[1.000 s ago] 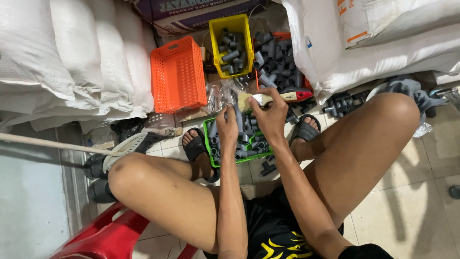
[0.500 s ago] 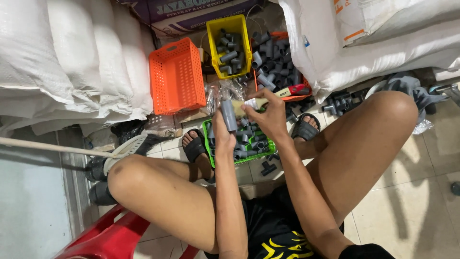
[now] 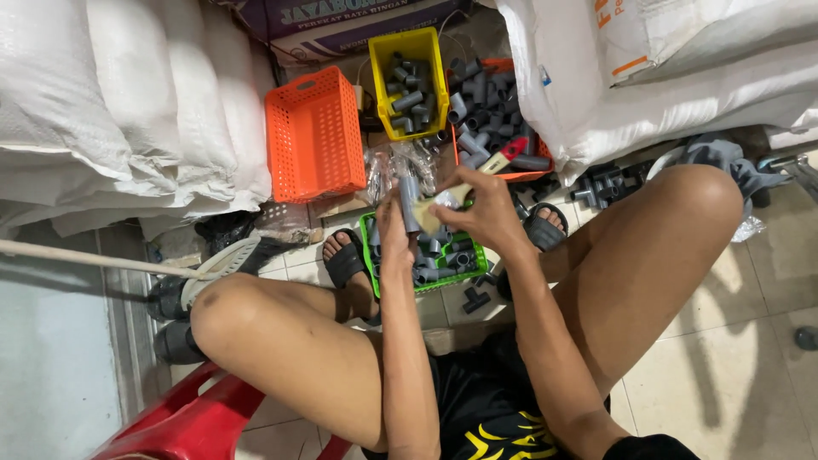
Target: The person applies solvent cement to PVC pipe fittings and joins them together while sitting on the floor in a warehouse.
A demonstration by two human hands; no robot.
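— Hands first: the left hand (image 3: 394,223) is wrapped around a short grey pipe piece (image 3: 410,203), held upright above the green basket (image 3: 371,255). The right hand (image 3: 487,211) pinches a brush with a pale wooden handle and red tip (image 3: 494,166), its bristle end at the pipe piece.

— And the big stuff around?

— White woven sacks (image 3: 128,102) stacked on the left, soft and bulging, more white sacks (image 3: 682,77) on the right. Between them lies a flat cardboard box (image 3: 341,19) at the back. Floor is glossy cream tile (image 3: 733,375), with a red plastic stool (image 3: 183,426) under the person.

— Baskets?

— An orange latticed one (image 3: 313,136), tipped on its side. A yellow one (image 3: 413,81) filled with grey fittings, smooth, round tubes. Another orange tray (image 3: 511,175) beside it, heaped with the same grey pieces. The green one sits between the sandalled feet, also holding fittings.

— Anything smaller?

— Crinkly clear plastic bags (image 3: 383,170) near the orange basket, and one dark fitting (image 3: 475,298) loose on the tile.
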